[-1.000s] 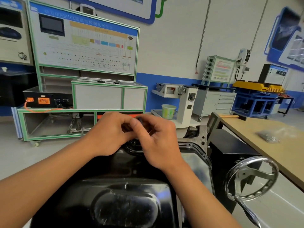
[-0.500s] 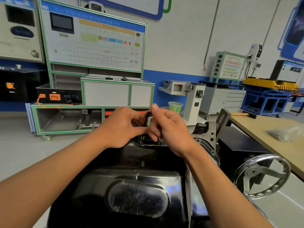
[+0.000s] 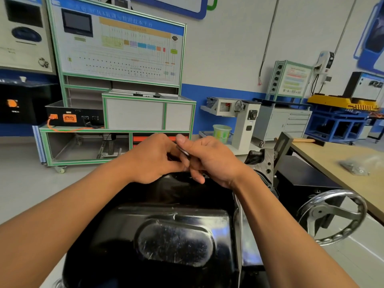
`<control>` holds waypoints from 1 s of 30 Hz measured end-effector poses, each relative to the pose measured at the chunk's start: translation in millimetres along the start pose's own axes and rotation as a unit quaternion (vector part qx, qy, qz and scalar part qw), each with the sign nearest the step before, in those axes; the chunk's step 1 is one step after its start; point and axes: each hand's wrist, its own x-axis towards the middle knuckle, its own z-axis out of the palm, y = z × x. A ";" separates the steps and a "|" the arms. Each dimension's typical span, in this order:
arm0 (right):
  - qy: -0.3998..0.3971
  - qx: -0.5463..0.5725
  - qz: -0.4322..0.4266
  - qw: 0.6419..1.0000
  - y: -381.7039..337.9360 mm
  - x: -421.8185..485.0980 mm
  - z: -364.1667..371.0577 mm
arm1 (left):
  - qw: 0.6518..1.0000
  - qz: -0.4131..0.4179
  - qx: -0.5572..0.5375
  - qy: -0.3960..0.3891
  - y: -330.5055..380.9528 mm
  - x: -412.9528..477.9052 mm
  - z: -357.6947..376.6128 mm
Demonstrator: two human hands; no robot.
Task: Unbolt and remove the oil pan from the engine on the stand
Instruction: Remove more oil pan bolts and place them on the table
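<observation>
**A:** Where's the pan?

**B:** The black oil pan (image 3: pixel 172 242) is under the fingers and runs from them back toward the person. It sits upside on the engine (image 3: pixel 262 161), whose grey block shows just right of the fingers. I'd say it's still seated, since I see no gap at the flange.

**A:** What's around it?

**B:** The stand's handwheel (image 3: pixel 332 217) is down and to the right of the fingers. Further right is the bench (image 3: pixel 324 159), with a clear bag (image 3: pixel 355 167) of small hardware on it, well apart from the fingers.

**A:** And the hands?

**B:** They meet above the pan's far edge. The right hand (image 3: pixel 209 161) has its thumb and forefinger pinched on a slim metal piece (image 3: pixel 182 150). The left hand (image 3: pixel 153 161) is curled in against it, knuckles toward the camera. I can't tell whether its fingers (image 3: pixel 176 163) actually hold the piece.

**A:** What's changed?

**B:** A second ago both hands were bunched together with nothing clear between them. Half a second ago the right thumb had lifted over a dark curved bit. Now the thumb presses flat and the metal shows bright beneath it.

**A:** What does that mean?

**B:** I think they're sorting out a tool or a freed bolt, and it's too small to say which. It looks like unbolting work at the far flange, so lifting the pan off is still to come.
</observation>
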 end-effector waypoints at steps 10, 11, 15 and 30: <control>0.174 -0.055 -0.116 0.976 10.5 -11.4 12.2 | 0.999 0.013 0.017 0.034 -4.6 4.6 3.0; 0.182 -0.061 -0.140 0.971 10.7 -13.1 13.0 | 0.999 0.012 0.024 0.045 -6.3 5.5 3.3; 0.164 -0.091 -0.196 0.963 12.0 -14.2 15.5 | 0.995 -0.008 0.002 0.099 -12.5 8.0 2.5; 0.203 -0.178 -0.177 0.946 10.3 -11.3 14.5 | 0.998 -0.010 -0.067 0.012 -13.3 2.3 -3.3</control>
